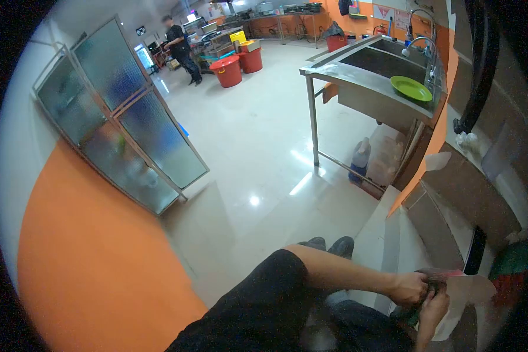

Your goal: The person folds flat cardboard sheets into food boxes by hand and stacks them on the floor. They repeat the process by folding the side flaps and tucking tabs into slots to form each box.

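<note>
At the lower right, my left hand (409,288) and my right hand (435,306) are close together, fingers closed and pinching. Between them is something dark and small that I cannot make out. A pale, paper-like sheet (452,317) lies just under and beside the hands. A bit of pink and red material (449,273) shows above my left hand. My left arm reaches across from a black sleeve, and my dark shoes (340,246) are visible on the floor.
A steel sink (369,61) with a green plate (411,88) on its edge stands ahead on the right. A blue jug (359,161) sits beneath it. Left is a frosted-glass door (129,105). Red bins (226,71) and a person (182,51) in dark clothes are farther back.
</note>
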`<control>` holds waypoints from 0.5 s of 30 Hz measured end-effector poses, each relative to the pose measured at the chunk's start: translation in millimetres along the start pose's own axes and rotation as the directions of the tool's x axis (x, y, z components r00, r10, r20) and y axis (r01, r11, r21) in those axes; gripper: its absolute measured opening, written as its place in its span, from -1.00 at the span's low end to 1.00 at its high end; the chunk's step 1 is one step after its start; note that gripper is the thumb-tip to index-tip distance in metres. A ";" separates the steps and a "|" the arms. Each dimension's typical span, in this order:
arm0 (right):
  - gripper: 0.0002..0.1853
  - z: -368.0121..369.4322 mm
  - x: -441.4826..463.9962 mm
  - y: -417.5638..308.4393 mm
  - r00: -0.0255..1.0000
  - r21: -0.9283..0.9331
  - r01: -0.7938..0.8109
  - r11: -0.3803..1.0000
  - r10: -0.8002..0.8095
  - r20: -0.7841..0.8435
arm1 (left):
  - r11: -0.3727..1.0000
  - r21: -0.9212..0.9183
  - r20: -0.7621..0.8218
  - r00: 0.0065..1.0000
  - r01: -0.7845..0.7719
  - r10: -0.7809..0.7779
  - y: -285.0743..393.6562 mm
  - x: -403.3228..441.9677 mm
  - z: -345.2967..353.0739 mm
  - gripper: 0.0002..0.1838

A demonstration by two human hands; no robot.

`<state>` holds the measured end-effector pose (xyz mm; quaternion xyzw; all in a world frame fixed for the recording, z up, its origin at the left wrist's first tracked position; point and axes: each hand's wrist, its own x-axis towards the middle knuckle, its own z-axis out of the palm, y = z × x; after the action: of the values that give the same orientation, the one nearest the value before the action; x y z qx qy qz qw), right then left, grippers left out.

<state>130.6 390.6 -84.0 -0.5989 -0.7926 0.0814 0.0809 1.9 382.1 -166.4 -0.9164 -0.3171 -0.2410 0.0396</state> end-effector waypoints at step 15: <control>-0.74 19.9 -6.4 19.5 0.996 0.096 0.088 0.991 -0.086 -0.026 | 0.990 -0.129 -0.080 0.995 0.056 -0.067 0.3 -12.4 7.9 -0.74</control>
<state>146.1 389.1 -108.0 -0.5600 -0.8121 0.1097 0.1219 -3.2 376.7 -179.1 -0.8959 -0.3274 -0.3001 -0.0127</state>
